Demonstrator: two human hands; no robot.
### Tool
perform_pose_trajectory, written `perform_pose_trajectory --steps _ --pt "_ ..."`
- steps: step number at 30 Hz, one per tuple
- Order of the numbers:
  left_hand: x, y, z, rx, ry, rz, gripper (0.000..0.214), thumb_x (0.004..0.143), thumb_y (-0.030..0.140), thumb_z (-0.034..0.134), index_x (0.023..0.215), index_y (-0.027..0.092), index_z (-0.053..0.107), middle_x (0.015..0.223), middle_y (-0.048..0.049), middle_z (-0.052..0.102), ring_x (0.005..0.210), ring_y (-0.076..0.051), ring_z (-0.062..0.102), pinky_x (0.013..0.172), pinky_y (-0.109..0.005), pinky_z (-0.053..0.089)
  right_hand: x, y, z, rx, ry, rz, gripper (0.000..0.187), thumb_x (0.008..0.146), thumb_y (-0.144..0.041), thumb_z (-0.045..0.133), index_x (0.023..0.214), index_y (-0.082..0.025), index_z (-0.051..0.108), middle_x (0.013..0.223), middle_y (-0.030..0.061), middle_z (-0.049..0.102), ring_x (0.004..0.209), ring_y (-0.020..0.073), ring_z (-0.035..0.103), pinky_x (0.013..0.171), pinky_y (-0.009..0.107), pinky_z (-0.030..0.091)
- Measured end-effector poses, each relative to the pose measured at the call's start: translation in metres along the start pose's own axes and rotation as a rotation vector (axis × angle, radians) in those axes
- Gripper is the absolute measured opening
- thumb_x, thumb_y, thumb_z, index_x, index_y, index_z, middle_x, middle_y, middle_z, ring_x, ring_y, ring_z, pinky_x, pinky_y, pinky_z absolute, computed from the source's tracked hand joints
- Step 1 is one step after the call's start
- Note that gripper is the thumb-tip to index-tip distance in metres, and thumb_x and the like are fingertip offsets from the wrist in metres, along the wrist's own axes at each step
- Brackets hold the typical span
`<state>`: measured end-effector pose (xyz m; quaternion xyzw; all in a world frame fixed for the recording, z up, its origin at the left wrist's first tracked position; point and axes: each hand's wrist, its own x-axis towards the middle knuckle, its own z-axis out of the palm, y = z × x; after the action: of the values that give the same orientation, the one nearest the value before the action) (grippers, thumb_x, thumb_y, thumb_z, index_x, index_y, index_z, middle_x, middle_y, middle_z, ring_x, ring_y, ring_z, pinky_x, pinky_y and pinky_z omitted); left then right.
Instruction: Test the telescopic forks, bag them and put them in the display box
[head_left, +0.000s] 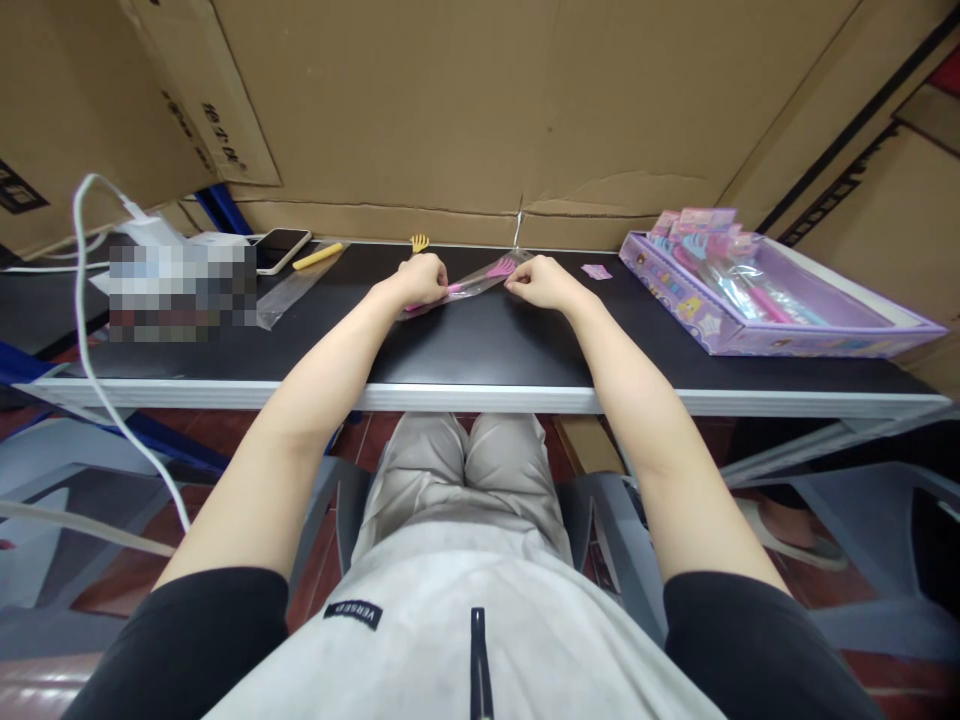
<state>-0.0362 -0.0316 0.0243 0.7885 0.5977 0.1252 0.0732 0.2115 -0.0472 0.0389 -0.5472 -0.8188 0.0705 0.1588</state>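
Note:
A pink back scratcher with a claw-like head lies slanted in a clear plastic sleeve above the dark tabletop. My left hand is closed round its handle, the head pointing right. At the sleeve's right end, my right hand has thumb and fingers pinched together on the plastic edge. Just behind my left hand shows the claw of a yellow back scratcher; its handle is hidden. A small pink printed card lies right of my right hand.
On the right stands a purple display box with several packaged back scratchers. Left lie a yellow stick-like piece, a clear wrapper, a phone and a white cable. Cardboard walls the back.

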Motion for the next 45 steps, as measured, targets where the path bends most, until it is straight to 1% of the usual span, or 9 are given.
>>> perform_pose_trajectory --steps 5,11,14,18,24,30,37,42,45 --pt "-0.014 0.005 -0.018 0.199 -0.067 -0.101 0.041 0.081 0.015 0.066 0.116 0.021 0.088 0.116 -0.0122 0.084 0.123 -0.034 0.076 0.115 -0.042 0.055 0.003 0.012 0.001 -0.047 0.072 0.095 0.036 0.097 -0.015 0.062 0.120 -0.013 0.089 0.125 0.0176 0.085 0.124 0.0347 0.077 0.116 0.045 0.057" --pt "-0.017 -0.005 -0.030 0.340 -0.114 -0.173 0.043 0.081 0.015 0.068 0.118 0.022 0.088 0.124 -0.0139 0.084 0.132 -0.035 0.073 0.124 -0.048 0.050 0.005 0.020 0.002 -0.081 0.093 0.175 0.038 0.098 -0.014 0.059 0.125 -0.013 0.087 0.131 0.0203 0.082 0.129 0.0364 0.075 0.118 0.048 0.058" --pt "-0.017 -0.011 -0.031 0.375 -0.118 -0.218 0.038 0.088 0.022 0.069 0.122 0.021 0.085 0.123 -0.0148 0.083 0.136 -0.036 0.071 0.129 -0.052 0.044 0.006 0.022 0.003 -0.083 0.092 0.190 0.040 0.099 -0.014 0.058 0.127 -0.014 0.086 0.130 0.0197 0.081 0.130 0.0362 0.074 0.117 0.047 0.058" --pt "-0.019 -0.013 -0.033 0.392 -0.109 -0.255 0.046 0.091 0.025 0.066 0.134 0.017 0.080 0.127 -0.0196 0.082 0.138 -0.040 0.070 0.130 -0.059 0.041 0.008 0.024 0.004 -0.033 0.089 0.170 0.039 0.097 -0.015 0.063 0.128 -0.014 0.086 0.129 0.0192 0.082 0.131 0.0363 0.074 0.119 0.047 0.057" --pt "-0.022 -0.008 -0.035 0.377 -0.125 -0.256 0.057 0.088 0.015 0.061 0.144 0.006 0.072 0.138 -0.0295 0.076 0.145 -0.041 0.065 0.130 -0.055 0.040 0.009 0.024 0.004 0.036 0.069 0.121 0.039 0.094 -0.021 0.071 0.129 -0.015 0.086 0.125 0.0190 0.082 0.128 0.0374 0.075 0.120 0.050 0.056" --pt "-0.014 -0.015 -0.029 0.383 -0.093 -0.261 0.061 0.090 0.027 0.068 0.149 0.011 0.071 0.140 -0.0272 0.076 0.144 -0.042 0.063 0.129 -0.057 0.041 0.009 0.030 0.003 0.021 0.076 0.161 0.035 0.095 -0.020 0.070 0.125 -0.015 0.087 0.129 0.0197 0.080 0.130 0.0375 0.073 0.121 0.048 0.056" --pt "-0.013 -0.017 -0.030 0.402 -0.114 -0.286 0.057 0.098 0.024 0.062 0.151 0.005 0.068 0.149 -0.0298 0.070 0.150 -0.040 0.059 0.132 -0.053 0.037 0.007 0.045 -0.007 -0.038 0.165 0.362 0.042 0.094 -0.008 0.062 0.130 -0.010 0.083 0.140 0.0232 0.076 0.142 0.0393 0.068 0.124 0.052 0.051" --pt "-0.019 -0.013 -0.033 0.405 -0.115 -0.277 0.058 0.099 0.028 0.063 0.152 0.005 0.067 0.150 -0.0302 0.070 0.149 -0.041 0.059 0.131 -0.054 0.038 0.003 0.085 -0.015 -0.046 0.262 0.632 0.050 0.095 -0.008 0.060 0.142 -0.005 0.076 0.155 0.0278 0.068 0.152 0.0419 0.060 0.128 0.057 0.045" --pt "-0.021 -0.012 -0.034 0.408 -0.124 -0.271 0.057 0.100 0.029 0.064 0.151 0.005 0.067 0.149 -0.0309 0.070 0.149 -0.041 0.060 0.132 -0.053 0.038 -0.001 0.109 -0.014 -0.010 0.291 0.731 0.056 0.098 -0.012 0.061 0.153 -0.007 0.071 0.165 0.0273 0.060 0.157 0.0410 0.054 0.131 0.059 0.041"
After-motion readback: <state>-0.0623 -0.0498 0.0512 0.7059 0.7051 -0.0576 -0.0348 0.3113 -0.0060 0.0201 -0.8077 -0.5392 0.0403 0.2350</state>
